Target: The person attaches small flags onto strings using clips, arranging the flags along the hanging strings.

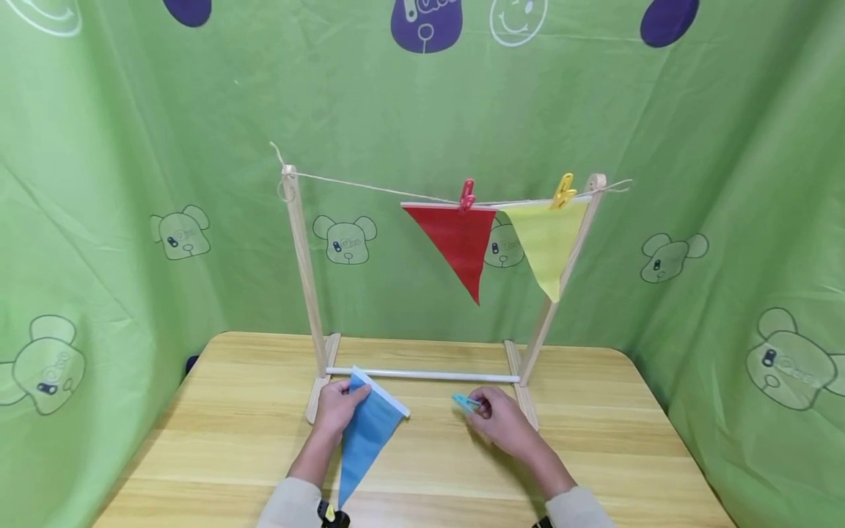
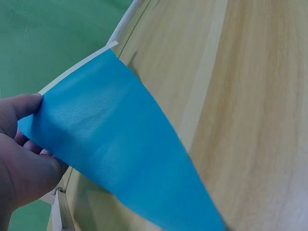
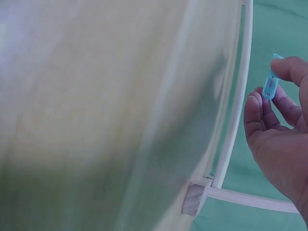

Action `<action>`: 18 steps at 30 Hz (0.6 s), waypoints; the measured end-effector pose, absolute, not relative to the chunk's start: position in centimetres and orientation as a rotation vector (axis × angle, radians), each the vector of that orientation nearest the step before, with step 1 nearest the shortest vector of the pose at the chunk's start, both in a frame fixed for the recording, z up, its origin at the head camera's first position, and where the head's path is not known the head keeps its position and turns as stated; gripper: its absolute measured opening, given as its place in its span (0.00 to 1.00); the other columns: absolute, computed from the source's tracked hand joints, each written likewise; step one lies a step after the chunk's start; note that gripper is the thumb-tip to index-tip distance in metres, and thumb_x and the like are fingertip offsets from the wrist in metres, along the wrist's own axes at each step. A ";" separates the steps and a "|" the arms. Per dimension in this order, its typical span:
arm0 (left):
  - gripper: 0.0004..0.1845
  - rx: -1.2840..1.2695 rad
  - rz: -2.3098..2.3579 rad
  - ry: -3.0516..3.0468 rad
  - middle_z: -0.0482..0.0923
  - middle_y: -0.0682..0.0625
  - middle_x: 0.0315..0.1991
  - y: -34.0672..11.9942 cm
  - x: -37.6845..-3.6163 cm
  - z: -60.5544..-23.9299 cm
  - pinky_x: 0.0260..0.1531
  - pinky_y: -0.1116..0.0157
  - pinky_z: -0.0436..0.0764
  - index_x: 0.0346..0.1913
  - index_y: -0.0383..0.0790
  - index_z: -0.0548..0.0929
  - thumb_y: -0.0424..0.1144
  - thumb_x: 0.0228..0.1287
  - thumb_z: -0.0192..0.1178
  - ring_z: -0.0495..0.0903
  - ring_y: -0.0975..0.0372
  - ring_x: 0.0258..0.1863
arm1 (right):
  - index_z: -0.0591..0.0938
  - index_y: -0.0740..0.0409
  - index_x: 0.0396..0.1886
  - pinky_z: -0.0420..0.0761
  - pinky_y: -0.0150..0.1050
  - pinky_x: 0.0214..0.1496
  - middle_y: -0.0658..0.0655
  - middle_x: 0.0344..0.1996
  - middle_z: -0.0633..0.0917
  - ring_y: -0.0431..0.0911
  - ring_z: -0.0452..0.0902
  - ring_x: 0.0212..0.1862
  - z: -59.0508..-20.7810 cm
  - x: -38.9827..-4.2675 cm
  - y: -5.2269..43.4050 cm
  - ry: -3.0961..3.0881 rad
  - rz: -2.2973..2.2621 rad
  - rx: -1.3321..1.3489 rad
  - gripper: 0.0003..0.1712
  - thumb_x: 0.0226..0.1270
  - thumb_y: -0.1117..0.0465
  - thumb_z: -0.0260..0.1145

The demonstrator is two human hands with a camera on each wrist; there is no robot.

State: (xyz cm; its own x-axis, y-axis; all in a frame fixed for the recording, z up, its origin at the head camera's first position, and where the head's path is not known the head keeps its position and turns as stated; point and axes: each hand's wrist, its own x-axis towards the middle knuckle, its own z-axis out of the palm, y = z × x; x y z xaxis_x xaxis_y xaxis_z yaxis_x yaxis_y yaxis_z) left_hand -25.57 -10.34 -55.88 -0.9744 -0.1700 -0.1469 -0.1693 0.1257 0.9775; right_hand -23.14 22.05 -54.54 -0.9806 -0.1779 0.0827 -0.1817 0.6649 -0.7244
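Left hand pinches the white-edged top of a blue triangular fabric pennant, which hangs above the light wooden table with its tip at 6 o'clock. Right hand pinches a light blue plastic clothespin at its 10 o'clock. Behind both stands a wooden drying frame; its string carries a red pennant and a yellow pennant, each pegged.
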 end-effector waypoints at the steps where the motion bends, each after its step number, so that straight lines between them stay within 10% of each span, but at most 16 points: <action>1: 0.15 0.353 -2.042 -2.358 0.88 0.41 0.44 -10.3 -25.6 -55.8 0.50 0.54 0.85 0.49 0.30 0.88 0.39 0.69 0.68 0.84 0.58 0.43 | 0.82 0.59 0.46 0.80 0.30 0.37 0.52 0.35 0.78 0.42 0.73 0.37 -54.4 -23.2 22.1 -2.853 1.251 0.316 0.13 0.64 0.67 0.74; 18: 0.13 0.295 -2.044 -2.278 0.85 0.48 0.34 -10.0 -25.5 -53.9 0.39 0.65 0.81 0.41 0.28 0.88 0.39 0.68 0.69 0.79 0.62 0.35 | 0.82 0.61 0.49 0.83 0.30 0.45 0.52 0.38 0.80 0.42 0.76 0.40 -51.6 -23.4 22.0 -2.743 1.242 0.394 0.13 0.67 0.66 0.71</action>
